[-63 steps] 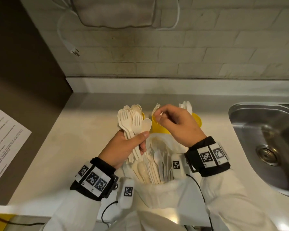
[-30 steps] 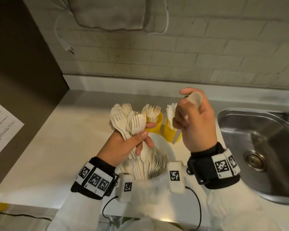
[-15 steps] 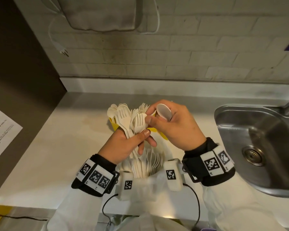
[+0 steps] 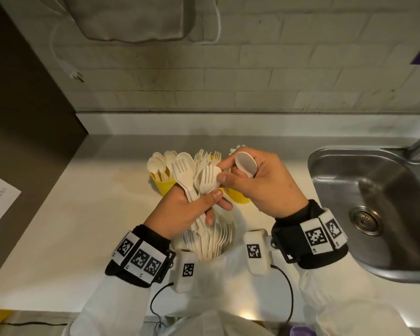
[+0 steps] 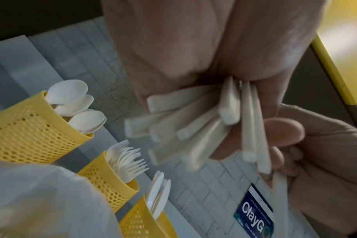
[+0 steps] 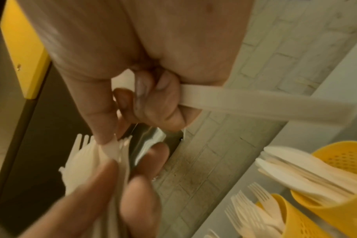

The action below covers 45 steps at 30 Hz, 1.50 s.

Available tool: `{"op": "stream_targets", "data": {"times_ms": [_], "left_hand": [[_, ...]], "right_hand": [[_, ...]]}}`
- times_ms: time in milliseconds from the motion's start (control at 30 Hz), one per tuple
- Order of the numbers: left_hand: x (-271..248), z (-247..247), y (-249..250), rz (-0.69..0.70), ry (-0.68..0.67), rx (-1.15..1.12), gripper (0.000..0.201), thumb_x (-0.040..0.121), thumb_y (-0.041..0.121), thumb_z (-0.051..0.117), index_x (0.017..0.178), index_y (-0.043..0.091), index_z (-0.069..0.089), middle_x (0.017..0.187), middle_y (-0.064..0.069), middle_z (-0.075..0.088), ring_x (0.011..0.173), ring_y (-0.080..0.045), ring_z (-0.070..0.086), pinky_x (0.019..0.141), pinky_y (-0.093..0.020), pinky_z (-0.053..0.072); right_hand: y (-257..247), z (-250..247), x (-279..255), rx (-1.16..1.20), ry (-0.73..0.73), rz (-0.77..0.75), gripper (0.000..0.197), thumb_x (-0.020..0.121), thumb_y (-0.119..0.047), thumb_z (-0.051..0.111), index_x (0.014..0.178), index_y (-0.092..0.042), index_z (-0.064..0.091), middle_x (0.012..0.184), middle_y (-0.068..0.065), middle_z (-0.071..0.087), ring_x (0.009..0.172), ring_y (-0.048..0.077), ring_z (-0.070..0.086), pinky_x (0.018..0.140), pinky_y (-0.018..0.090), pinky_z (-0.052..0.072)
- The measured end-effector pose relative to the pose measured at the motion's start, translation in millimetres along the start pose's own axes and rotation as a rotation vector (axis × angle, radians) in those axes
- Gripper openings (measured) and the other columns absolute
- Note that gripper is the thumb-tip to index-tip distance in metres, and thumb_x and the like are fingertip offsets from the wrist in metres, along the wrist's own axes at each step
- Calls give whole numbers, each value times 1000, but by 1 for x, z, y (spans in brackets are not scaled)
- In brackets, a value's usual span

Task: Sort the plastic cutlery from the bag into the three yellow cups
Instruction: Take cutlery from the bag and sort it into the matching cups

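The bundle of plastic cutlery [image 4: 194, 187], forks and spoons mixed, stands fanned just below the centre of the head view, its handles clamped in the left hand [image 4: 180, 212], whose grip is closed round them; the left wrist view shows those handles splayed out under the curled fingers. The right hand [image 4: 264, 183], right of centre, has a spoon [image 4: 245, 163] tucked under its curled fingers, bowl up, while its thumb and forefinger pinch the head of another piece at the top of the bundle, so this grip is closed as well. The step in hand looks like drawing one more piece, probably a second spoon, out of the bundle. Behind the hands stand the three yellow cups: the spoon cup [image 4: 163, 185] on the left, the fork cup [image 5: 110, 178] in the middle, the knife cup [image 5: 141, 223] on the right. The next move calls for pulling the pinched piece free without dragging its neighbours, then carrying the spoons up and left to the spoon cup. The bag [image 4: 216, 270] lies open below the hands on the desk [image 4: 70, 214], more cutlery still inside; a steel sink [image 4: 374, 202] fills the right edge.
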<state>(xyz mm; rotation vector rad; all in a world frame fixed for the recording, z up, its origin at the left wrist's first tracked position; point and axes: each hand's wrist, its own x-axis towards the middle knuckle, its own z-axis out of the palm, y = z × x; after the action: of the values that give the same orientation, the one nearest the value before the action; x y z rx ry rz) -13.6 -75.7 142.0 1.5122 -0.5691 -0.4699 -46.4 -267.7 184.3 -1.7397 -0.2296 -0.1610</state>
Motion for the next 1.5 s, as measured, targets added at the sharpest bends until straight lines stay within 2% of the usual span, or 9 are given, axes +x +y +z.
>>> {"op": "stream_targets", "data": {"times_ms": [133, 300, 433, 633, 767, 1167, 1267, 1367, 1500], "left_hand": [[4, 1, -3, -9, 17, 4, 30, 99, 31, 61, 128, 24, 66, 102, -11, 78, 59, -28, 57, 62, -28, 54], [8, -2, -2, -27, 68, 33, 30, 100, 30, 56, 125, 16, 65, 108, -8, 79, 58, -26, 57, 62, -26, 52], [15, 1, -2, 1, 138, 60, 17, 101, 33, 62, 114, 28, 72, 95, -9, 78, 58, -28, 59, 67, -33, 52], [15, -4, -7, -72, 188, 144, 42, 93, 53, 62, 90, 12, 71, 65, -14, 66, 66, -28, 63, 90, -57, 54], [13, -3, -7, -55, 148, 61, 37, 95, 50, 63, 118, 23, 74, 66, -14, 61, 64, -21, 60, 85, -43, 52], [12, -3, -1, -40, 119, 65, 37, 98, 35, 58, 131, 22, 69, 74, 7, 58, 57, -18, 52, 66, -28, 52], [10, -3, 0, -42, 147, 162, 27, 101, 35, 59, 125, 31, 72, 78, 14, 66, 57, -15, 51, 65, -27, 50], [11, -5, -4, -49, 157, 257, 24, 103, 34, 61, 122, 41, 72, 83, 7, 68, 60, -7, 53, 65, -27, 48], [11, -4, -3, -34, 108, 380, 25, 102, 30, 61, 126, 33, 68, 112, 22, 73, 102, 7, 65, 86, -17, 49]], "right_hand": [[2, -5, -1, 282, 27, 137, 2, 95, -8, 66, 95, -10, 66, 66, 9, 57, 48, 10, 45, 46, 24, 35], [5, -9, 5, 427, 141, 134, 13, 90, -16, 64, 102, -10, 62, 58, -1, 45, 47, 11, 35, 46, 26, 29], [2, 2, 6, 252, 143, 81, 26, 96, -12, 69, 104, 9, 58, 81, 36, 55, 51, 13, 48, 46, 24, 39], [3, 8, 16, 619, 303, 208, 11, 89, -17, 58, 94, -10, 50, 71, 2, 40, 59, 13, 35, 52, 30, 22], [8, 1, 21, 921, 456, 214, 16, 93, -23, 61, 84, -15, 50, 75, 3, 49, 55, 13, 37, 45, 24, 28], [22, -13, 17, 1062, 580, 265, 26, 105, -37, 46, 87, -20, 52, 64, 1, 36, 56, 19, 41, 58, 31, 42], [7, -16, 13, 803, 519, 201, 20, 105, -34, 52, 90, -21, 56, 63, -3, 32, 48, 12, 26, 42, 22, 27], [-8, -17, 8, 159, 394, -6, 5, 100, -18, 64, 98, -19, 68, 59, -10, 45, 48, 12, 35, 45, 23, 32], [-19, -13, 5, -189, 159, -125, 16, 94, -11, 72, 108, -15, 76, 62, -7, 55, 54, 2, 47, 56, 15, 40]]}}
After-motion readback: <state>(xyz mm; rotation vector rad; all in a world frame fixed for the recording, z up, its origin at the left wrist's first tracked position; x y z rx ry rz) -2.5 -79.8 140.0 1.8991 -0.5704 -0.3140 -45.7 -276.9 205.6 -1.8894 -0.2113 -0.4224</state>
